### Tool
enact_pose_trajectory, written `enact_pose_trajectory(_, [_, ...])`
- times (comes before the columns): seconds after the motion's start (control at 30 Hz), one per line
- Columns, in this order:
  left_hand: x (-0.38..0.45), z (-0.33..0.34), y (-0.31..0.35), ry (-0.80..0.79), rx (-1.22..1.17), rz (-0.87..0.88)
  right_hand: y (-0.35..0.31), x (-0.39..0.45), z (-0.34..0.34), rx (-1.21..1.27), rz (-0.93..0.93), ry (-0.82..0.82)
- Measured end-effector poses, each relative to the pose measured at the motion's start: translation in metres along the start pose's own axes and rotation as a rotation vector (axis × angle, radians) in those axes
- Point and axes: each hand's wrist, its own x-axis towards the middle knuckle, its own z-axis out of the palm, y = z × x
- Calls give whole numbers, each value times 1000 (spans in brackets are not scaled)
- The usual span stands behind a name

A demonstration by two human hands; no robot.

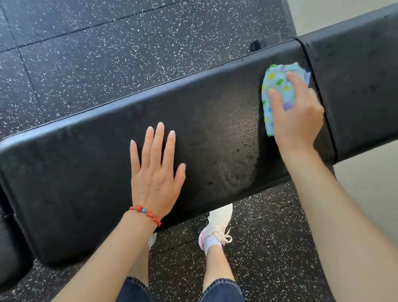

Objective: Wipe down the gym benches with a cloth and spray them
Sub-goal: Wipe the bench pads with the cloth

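A black padded gym bench (81,168) runs across the view from lower left to upper right, its long pad meeting a second pad (358,82) at a seam on the right. My right hand (296,115) presses a light blue cloth with coloured dots (273,85) flat on the long pad, just left of that seam. Wet droplets show on the pad below the cloth. My left hand (157,170) lies flat and open on the middle of the pad, with a red bead bracelet on its wrist. No spray bottle is in view.
Black speckled rubber floor tiles (100,52) lie beyond and under the bench. My white shoe (216,229) stands under the bench's near edge. A pale floor strip (375,190) shows at the right. A dark object (7,259) sits at the far left.
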Motion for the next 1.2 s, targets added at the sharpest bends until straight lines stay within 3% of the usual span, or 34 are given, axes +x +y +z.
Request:
enact_pose_trajectory(0.07, [-2, 0, 1, -16, 5, 2, -17, -25, 4, 18, -25, -19])
enact_pose_trajectory(0.23, [-3, 1, -3, -43, 2, 35, -52, -99, 14, 27, -329, -102])
enact_pose_trajectory(0.37, [-12, -1, -12, -69, 30, 82, -38, -90, 10, -57, -469, -87])
enact_pose_trajectory(0.6, [-18, 3, -20, -53, 45, 106, 46, -45, -25, -47, 35, 80])
enact_pose_trajectory(0.77, [-19, 5, -20, -44, 35, 105, 21, -73, -14, 17, 163, 149])
enact_pose_trajectory(0.9, [-18, 5, -20, -44, 34, 102, -23, -131, 0, 42, 24, 90])
enact_pose_trajectory(1.03, [-19, 3, -19, -57, 21, 97, -56, -178, 13, 56, -244, -12])
enact_pose_trajectory(1.13, [-16, 1, -17, -43, 20, 104, -45, -171, 11, 18, -374, -39])
enact_pose_trajectory(1.2, [-12, 0, -14, -25, 12, 98, -25, -153, 3, -6, -350, -18])
